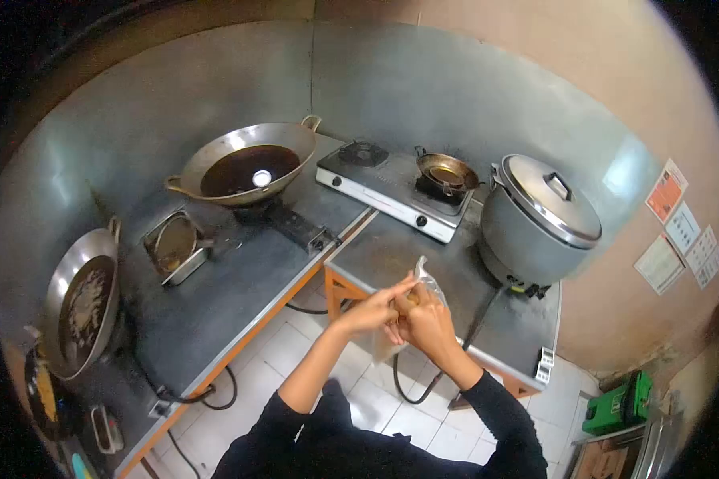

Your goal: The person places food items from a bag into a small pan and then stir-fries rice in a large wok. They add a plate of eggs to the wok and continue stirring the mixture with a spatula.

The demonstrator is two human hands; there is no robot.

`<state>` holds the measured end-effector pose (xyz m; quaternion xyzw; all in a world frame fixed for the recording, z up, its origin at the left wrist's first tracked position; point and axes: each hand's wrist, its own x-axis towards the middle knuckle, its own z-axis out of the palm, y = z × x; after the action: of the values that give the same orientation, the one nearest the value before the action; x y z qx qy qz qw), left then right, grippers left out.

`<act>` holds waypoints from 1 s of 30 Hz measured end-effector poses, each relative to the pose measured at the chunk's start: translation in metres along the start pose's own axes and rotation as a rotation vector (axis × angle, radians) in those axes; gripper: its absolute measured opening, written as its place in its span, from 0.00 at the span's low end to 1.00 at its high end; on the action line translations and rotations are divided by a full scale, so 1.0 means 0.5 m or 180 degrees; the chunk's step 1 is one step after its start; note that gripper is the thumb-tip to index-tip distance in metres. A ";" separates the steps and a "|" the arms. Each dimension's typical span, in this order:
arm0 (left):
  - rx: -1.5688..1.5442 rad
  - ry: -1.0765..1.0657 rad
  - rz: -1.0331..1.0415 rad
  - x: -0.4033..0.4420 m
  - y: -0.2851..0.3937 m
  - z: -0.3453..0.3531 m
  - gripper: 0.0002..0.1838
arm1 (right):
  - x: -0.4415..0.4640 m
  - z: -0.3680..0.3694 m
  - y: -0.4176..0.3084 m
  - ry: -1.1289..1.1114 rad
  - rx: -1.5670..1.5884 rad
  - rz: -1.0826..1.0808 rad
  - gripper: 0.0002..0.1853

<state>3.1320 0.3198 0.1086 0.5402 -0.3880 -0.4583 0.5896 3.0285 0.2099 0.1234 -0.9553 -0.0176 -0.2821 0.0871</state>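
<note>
My left hand (pixel 369 311) and my right hand (pixel 428 326) meet in front of my body, near the front edge of the steel table (pixel 379 247). Their fingers are bent together around the gathered neck of a clear plastic bag (pixel 385 351). The bag's loose top sticks up beyond my right hand, and its pale lower part hangs below my fingers. A small yellowish bit shows between the fingers, too small to name. My fingertips partly hide one another.
Left stand a large wok of dark oil (pixel 248 164) and another wok with food frying (pixel 88 303). Ahead is a two-burner gas stove (pixel 375 188) bearing a small brass-coloured pan (pixel 447 169). A lidded rice cooker (pixel 527 227) stands right; a green bin (pixel 619 403) is lower right.
</note>
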 end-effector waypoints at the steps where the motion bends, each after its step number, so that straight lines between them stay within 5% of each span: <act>1: 0.0086 -0.0018 0.0062 0.040 0.018 -0.031 0.41 | 0.034 0.021 0.038 -0.0023 -0.0020 0.0008 0.18; 4: 0.0141 -0.0224 0.0365 0.176 0.035 -0.128 0.41 | 0.128 0.085 0.148 0.0802 0.0051 -0.0092 0.20; 9: -0.0195 -0.0337 0.0094 0.387 0.053 -0.288 0.41 | 0.320 0.142 0.307 0.1195 0.0330 0.0010 0.18; 13: -0.0501 -0.0253 -0.0400 0.491 0.054 -0.351 0.43 | 0.437 0.151 0.425 0.1567 0.1148 0.0659 0.13; 15: -0.0356 -0.0198 -0.0178 0.546 -0.010 -0.376 0.43 | 0.475 0.156 0.466 0.1096 0.3346 0.2248 0.10; 17: -0.0219 -0.0104 0.0081 0.565 -0.054 -0.391 0.43 | 0.513 0.142 0.518 0.1036 0.3565 0.2544 0.09; 21: -0.0651 0.0225 -0.0615 0.534 -0.061 -0.422 0.47 | 0.617 0.163 0.713 0.1131 0.2787 0.2399 0.07; 23: -0.0333 0.0224 -0.0818 0.513 -0.065 -0.423 0.48 | 0.648 0.229 0.844 0.0787 0.2656 0.2907 0.08; 25: -0.0052 0.0270 -0.0314 0.499 -0.128 -0.417 0.49 | 0.656 0.311 0.965 0.0496 0.1830 0.3351 0.12; 27: -0.0016 0.0351 -0.0463 0.488 -0.147 -0.414 0.49 | 0.667 0.365 1.011 0.0615 0.1452 0.3128 0.12; 29: -0.0241 0.0388 -0.0840 0.477 -0.109 -0.417 0.49 | 0.672 0.411 1.054 0.0471 -0.0052 0.2557 0.18; 30: -0.0290 0.0392 -0.0816 0.469 -0.115 -0.419 0.50 | 0.679 0.427 1.068 0.0379 0.0243 0.2689 0.19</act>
<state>3.3901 0.1540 0.0183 0.5851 -0.2577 -0.5130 0.5729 3.4725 -0.2831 0.0478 -0.8567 0.3698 -0.2753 0.2312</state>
